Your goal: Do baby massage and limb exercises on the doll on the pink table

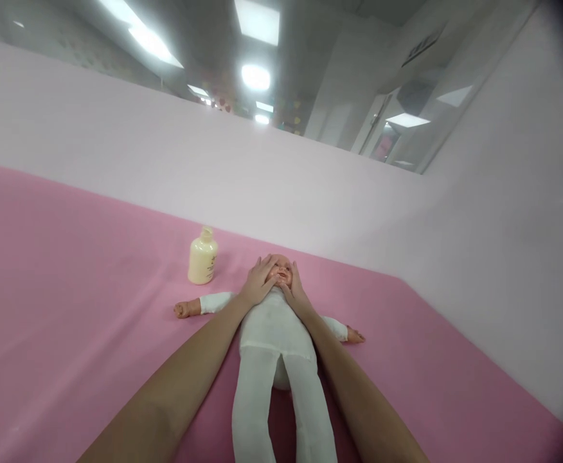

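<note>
A baby doll in white clothing lies on its back, arms spread out to both sides. Cupping one side of its face is my left hand, fingers stretched out along the head and thumb near the mouth. On the other side, my right hand lies against the cheek, with its fingers extended upward and its thumb by the chin. Both palms touch the doll's face, which shows between them. Neither hand is closed into a grip. The sides of the doll's head are hidden under my hands.
A pale yellow bottle stands upright to the left of the doll's head. The pink padded surface meets a white raised wall behind and at the right. Above the wall, glass shows bright ceiling lights.
</note>
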The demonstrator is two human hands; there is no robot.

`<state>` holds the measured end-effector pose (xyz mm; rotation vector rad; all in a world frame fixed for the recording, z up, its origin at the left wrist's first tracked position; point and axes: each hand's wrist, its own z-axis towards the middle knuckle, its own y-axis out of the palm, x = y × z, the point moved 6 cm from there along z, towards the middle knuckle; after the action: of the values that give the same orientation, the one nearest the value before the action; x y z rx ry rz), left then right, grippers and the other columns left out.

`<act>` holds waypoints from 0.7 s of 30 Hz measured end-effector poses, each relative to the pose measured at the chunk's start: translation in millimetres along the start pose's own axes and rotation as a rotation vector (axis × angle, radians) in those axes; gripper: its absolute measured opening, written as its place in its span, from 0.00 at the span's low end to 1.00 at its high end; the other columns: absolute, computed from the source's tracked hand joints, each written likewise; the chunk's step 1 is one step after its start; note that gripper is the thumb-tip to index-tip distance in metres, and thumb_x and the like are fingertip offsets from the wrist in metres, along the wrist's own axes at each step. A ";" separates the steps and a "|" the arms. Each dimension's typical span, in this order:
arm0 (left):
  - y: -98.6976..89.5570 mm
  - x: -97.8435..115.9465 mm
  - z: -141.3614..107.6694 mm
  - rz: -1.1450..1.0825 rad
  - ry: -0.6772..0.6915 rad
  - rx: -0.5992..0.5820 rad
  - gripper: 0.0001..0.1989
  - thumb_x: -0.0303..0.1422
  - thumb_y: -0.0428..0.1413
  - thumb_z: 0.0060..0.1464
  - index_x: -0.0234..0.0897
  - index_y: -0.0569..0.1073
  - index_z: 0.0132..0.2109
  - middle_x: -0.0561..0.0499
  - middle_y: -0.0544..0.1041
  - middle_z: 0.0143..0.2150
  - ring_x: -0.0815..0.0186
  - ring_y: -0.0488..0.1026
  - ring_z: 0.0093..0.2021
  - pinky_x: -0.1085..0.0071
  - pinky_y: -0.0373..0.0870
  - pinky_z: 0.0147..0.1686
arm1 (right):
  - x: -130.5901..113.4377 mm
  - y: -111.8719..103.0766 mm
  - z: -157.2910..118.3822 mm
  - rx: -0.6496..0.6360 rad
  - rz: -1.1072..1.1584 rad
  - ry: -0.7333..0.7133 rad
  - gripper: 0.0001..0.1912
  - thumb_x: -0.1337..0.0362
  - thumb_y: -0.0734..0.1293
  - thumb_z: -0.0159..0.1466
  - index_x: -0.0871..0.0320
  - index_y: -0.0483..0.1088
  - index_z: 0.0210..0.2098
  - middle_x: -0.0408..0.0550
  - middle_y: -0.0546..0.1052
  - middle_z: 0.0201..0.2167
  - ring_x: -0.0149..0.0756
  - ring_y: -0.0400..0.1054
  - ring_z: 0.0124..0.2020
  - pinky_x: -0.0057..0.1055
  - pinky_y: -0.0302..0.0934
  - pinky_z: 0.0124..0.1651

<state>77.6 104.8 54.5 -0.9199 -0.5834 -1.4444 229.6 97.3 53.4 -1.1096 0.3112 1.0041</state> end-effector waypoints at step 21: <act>-68.4 15.0 29.3 -0.940 -0.280 0.422 0.41 0.58 0.31 0.61 0.38 0.46 0.72 0.38 0.57 0.72 0.59 0.60 0.69 0.62 0.64 0.63 | -134.5 15.2 35.6 -0.092 -0.269 -0.277 0.32 0.51 0.52 0.72 0.48 0.44 0.73 0.43 0.46 0.74 0.42 0.36 0.75 0.49 0.30 0.74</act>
<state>17.4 127.4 94.9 -0.5049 -1.6116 -1.8946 134.9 59.7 149.3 -1.0465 -0.1068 0.9228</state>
